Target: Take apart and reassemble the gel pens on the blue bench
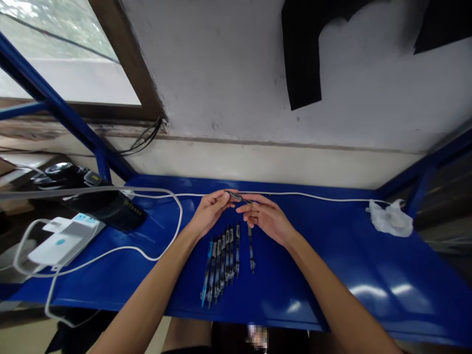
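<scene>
My left hand (214, 209) and my right hand (268, 216) meet over the middle of the blue table. Between them they hold a dark pen (239, 197), one end pinched in each hand. Below my hands a row of pens (221, 260) lies side by side on the table, mostly clear and black, with a light blue pen (206, 273) at the left end. Slightly apart on the right lies a single pen (251, 250), its upper end close under my right hand.
A white power strip (64, 243) and a black bottle-like object (118, 209) stand at the left. White cable (177, 211) loops across the blue table (332, 250). Crumpled clear plastic (391, 218) lies at the right. Blue frame posts (66, 105) rise at both sides before the wall.
</scene>
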Motion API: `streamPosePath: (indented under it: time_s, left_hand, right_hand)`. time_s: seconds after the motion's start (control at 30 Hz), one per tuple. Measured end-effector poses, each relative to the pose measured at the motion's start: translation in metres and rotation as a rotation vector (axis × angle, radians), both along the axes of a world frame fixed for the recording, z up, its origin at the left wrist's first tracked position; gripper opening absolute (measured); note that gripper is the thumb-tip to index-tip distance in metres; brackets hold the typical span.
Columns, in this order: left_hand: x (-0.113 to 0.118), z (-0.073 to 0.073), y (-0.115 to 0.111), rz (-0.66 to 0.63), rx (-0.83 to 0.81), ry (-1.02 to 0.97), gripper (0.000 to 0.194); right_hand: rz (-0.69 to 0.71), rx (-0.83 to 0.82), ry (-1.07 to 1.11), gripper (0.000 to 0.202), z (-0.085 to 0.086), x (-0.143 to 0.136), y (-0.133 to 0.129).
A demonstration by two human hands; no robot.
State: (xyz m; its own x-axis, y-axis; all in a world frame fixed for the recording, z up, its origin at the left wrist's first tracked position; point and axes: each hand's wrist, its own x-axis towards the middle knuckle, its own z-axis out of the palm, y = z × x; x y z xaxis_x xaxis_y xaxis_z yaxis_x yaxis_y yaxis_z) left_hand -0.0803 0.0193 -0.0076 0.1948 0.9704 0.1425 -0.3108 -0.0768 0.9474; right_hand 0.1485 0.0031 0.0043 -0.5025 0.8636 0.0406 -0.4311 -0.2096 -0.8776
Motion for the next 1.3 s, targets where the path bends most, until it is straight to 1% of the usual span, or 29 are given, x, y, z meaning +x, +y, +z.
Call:
streamPosePath:
  time_s: [0.13, 0.2, 0.23, 0.3, 0.4, 0.47, 0.63, 0.73, 0.93, 1.03, 1.13, 1.2, 1.23, 1.27, 1.3]
  left_hand:
    - [0.0, 0.001, 0.001, 0.088, 0.02, -0.018, 0.033]
    - [0.0, 0.001, 0.001, 0.129, 0.03, -0.029, 0.031]
    - [0.001, 0.0, 0.001, 0.146, 0.035, -0.032, 0.03]
    - [0.001, -0.001, 0.001, 0.176, 0.051, -0.025, 0.03]
    - [0.003, -0.001, -0.001, 0.229, 0.078, -0.021, 0.027]
    - [0.005, -0.001, -0.002, 0.257, 0.069, -0.037, 0.026]
    - [0.011, 0.0, -0.005, 0.302, 0.039, -0.066, 0.025]
    - [0.014, 0.002, -0.006, 0.327, 0.019, -0.072, 0.029]
    - [0.015, 0.004, -0.008, 0.366, -0.001, -0.08, 0.032]
    - [0.016, 0.004, -0.009, 0.378, 0.006, -0.074, 0.03]
    - [0.015, 0.004, -0.009, 0.395, 0.013, -0.072, 0.027]
    - [0.014, 0.005, -0.009, 0.378, 0.024, -0.066, 0.026]
    - [0.013, 0.006, -0.008, 0.356, 0.037, -0.064, 0.025]
    - [0.012, 0.006, -0.008, 0.323, 0.05, -0.068, 0.024]
    - [0.011, 0.007, -0.008, 0.282, 0.061, -0.076, 0.025]
  right_hand:
    - [0.02, 0.047, -0.131, 0.041, -0.007, 0.001, 0.003]
    - [0.035, 0.113, -0.229, 0.042, -0.012, 0.002, 0.006]
    - [0.02, 0.17, -0.285, 0.043, -0.013, 0.002, 0.006]
    - [-0.059, 0.319, -0.406, 0.042, -0.016, 0.003, 0.007]
    - [-0.213, 0.552, -0.591, 0.039, -0.017, 0.002, 0.005]
    - [-0.283, 0.674, -0.677, 0.037, -0.018, 0.002, 0.004]
    - [-0.389, 0.92, -0.769, 0.036, -0.025, 0.001, 0.003]
    - [-0.41, 0.994, -0.842, 0.039, -0.028, 0.001, 0.003]
    - [-0.406, 1.058, -0.976, 0.041, -0.022, -0.001, 0.001]
    - [-0.412, 1.063, -0.985, 0.041, -0.02, -0.003, 0.0]
    - [-0.41, 1.027, -0.951, 0.039, -0.018, -0.004, -0.002]
    - [-0.396, 0.953, -0.865, 0.036, -0.015, -0.005, -0.003]
    - [-0.372, 0.879, -0.801, 0.033, -0.014, -0.006, -0.004]
    - [-0.324, 0.77, -0.721, 0.031, -0.012, -0.006, -0.005]
    - [-0.244, 0.627, -0.629, 0.03, -0.01, -0.006, -0.005]
